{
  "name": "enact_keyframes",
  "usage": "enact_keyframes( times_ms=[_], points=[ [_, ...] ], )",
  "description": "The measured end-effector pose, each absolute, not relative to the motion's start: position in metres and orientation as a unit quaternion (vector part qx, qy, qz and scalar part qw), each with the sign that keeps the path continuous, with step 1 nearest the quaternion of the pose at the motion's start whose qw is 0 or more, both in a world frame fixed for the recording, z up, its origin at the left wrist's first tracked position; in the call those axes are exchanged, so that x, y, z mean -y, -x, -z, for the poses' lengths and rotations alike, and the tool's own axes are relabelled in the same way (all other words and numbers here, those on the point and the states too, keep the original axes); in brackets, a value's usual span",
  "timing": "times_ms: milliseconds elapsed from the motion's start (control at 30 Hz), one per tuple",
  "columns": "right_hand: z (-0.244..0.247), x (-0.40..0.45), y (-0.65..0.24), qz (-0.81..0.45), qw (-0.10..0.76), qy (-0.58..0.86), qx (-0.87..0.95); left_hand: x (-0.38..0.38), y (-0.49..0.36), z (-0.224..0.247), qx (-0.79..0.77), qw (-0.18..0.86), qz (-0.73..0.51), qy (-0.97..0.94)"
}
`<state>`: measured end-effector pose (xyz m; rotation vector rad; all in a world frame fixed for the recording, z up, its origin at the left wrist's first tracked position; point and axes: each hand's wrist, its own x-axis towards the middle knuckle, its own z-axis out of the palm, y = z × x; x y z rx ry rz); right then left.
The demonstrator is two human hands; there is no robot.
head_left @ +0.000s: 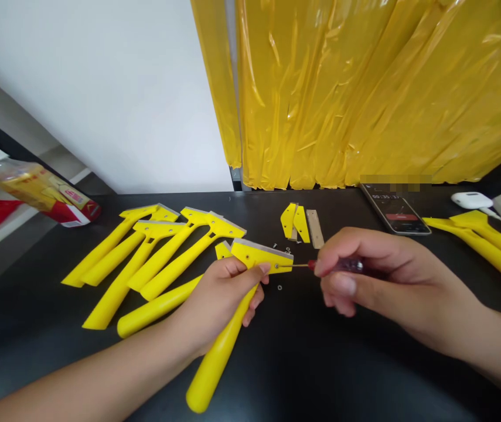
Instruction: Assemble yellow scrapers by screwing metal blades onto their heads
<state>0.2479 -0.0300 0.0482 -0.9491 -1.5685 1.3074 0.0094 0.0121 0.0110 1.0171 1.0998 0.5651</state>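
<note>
A yellow scraper (221, 346) is gripped near its head by my left hand (232, 287), thumb on the plate and handle slanting down to the lower left. Closed around a small screwdriver (342, 266) with a dark red, see-through handle is my right hand (364, 275). The screwdriver's thin shaft points left, its tip at a screw on the right end of the scraper's head. Several more yellow scrapers (113, 293) lie on the left. Beyond the hands are yellow plates (302, 224), a tan strip (315, 228) and small nuts and screws, one nut (279, 288) lying nearer.
On the black table (303, 363), a phone (395, 208) lies at the back right, near a white case (472, 200) and more yellow handles (487, 246). A bottle (48, 190) is at the far left. Yellow plastic sheeting (364, 94) hangs behind.
</note>
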Motion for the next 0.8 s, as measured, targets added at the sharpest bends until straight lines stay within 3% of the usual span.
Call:
enact_keyframes(
  times_ms=[100,267,333,500,567,800],
  points=[
    [-0.0452,0.0279,-0.2501,-0.6,0.422,0.336,0.591,-0.013,-0.0092,-0.0099,-0.489,0.697,-0.255,-0.458],
    [-0.0442,0.0339,-0.2503,-0.318,0.461,0.424,0.712,-0.0122,-0.0105,-0.0108,-0.503,0.695,-0.253,-0.448],
    [-0.0472,0.0356,-0.2492,-0.291,0.445,0.436,0.726,-0.0115,-0.0105,-0.0116,-0.505,0.694,-0.253,-0.446],
    [-0.0531,0.0321,-0.2483,-0.554,0.4,0.358,0.637,-0.0107,-0.0095,-0.0131,-0.494,0.693,-0.257,-0.459],
    [-0.0515,0.0313,-0.248,-0.604,0.398,0.325,0.609,-0.0109,-0.0096,-0.0126,-0.492,0.693,-0.258,-0.459],
    [-0.0471,0.0378,-0.2466,-0.228,0.442,0.405,0.767,-0.0101,-0.0083,-0.0085,-0.497,0.693,-0.25,-0.459]
  ],
)
